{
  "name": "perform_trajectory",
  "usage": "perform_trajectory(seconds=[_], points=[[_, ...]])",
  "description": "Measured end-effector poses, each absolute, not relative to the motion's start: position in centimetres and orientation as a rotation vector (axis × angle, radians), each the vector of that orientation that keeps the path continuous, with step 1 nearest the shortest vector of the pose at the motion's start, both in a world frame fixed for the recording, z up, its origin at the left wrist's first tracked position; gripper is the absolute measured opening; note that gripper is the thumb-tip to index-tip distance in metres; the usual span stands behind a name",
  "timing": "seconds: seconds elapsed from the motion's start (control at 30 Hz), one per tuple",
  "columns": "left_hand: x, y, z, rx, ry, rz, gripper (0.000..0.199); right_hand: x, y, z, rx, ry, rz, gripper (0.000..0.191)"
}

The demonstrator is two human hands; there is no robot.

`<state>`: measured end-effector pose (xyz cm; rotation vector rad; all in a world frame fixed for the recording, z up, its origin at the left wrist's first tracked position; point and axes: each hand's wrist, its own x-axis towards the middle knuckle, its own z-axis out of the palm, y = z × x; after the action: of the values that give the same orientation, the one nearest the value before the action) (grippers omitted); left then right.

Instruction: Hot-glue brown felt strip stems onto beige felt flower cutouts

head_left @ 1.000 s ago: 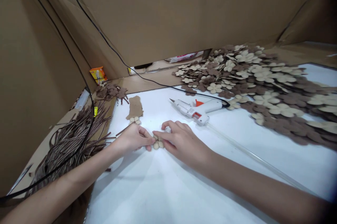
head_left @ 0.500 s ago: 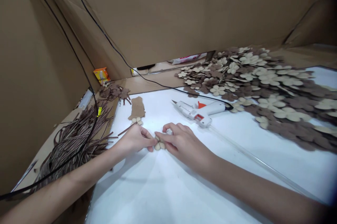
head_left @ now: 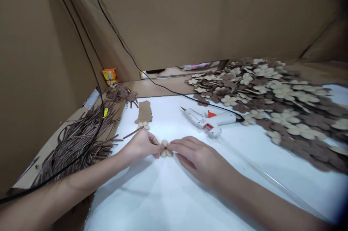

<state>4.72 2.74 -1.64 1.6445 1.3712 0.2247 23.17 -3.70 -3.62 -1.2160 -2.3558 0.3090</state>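
Observation:
A small cream felt flower is held just above the white board, between my two hands. Thumb and finger of my left hand pinch its left side. My right hand touches the flower's right side near the centre with its fingertips, the fingers stretched out and close together. Behind my left hand lie another cream flower, a thin brown strip and a brown cardboard piece. A white glue gun with an orange trigger rests beyond my right hand.
Brown and cream felt flowers are heaped at the right. A bundle of brown strips lies at the left, near an orange box. A black cable crosses to the glue gun; a clear glue stick trails from its rear. Cardboard walls enclose the board.
My right hand's curled fingers have straightened and come down onto the flower, whose petals show more now. My left hand keeps its pinch. The whole view has shifted slightly.

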Motion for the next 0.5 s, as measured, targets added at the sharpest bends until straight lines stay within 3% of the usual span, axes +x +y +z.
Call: perform_trajectory(seconds=[0.13, 0.5], points=[[4.7, 2.8, -1.7, 1.655, 1.341, 0.236, 0.017, 23.1, -3.8, -4.0, -1.114, -2.458, 0.08, 0.041], [4.2, 3.2, -2.3, 1.606, 1.306, 0.24, 0.016, 22.9, -3.5, -5.1, -0.902, -2.584, -0.446, 0.032]])
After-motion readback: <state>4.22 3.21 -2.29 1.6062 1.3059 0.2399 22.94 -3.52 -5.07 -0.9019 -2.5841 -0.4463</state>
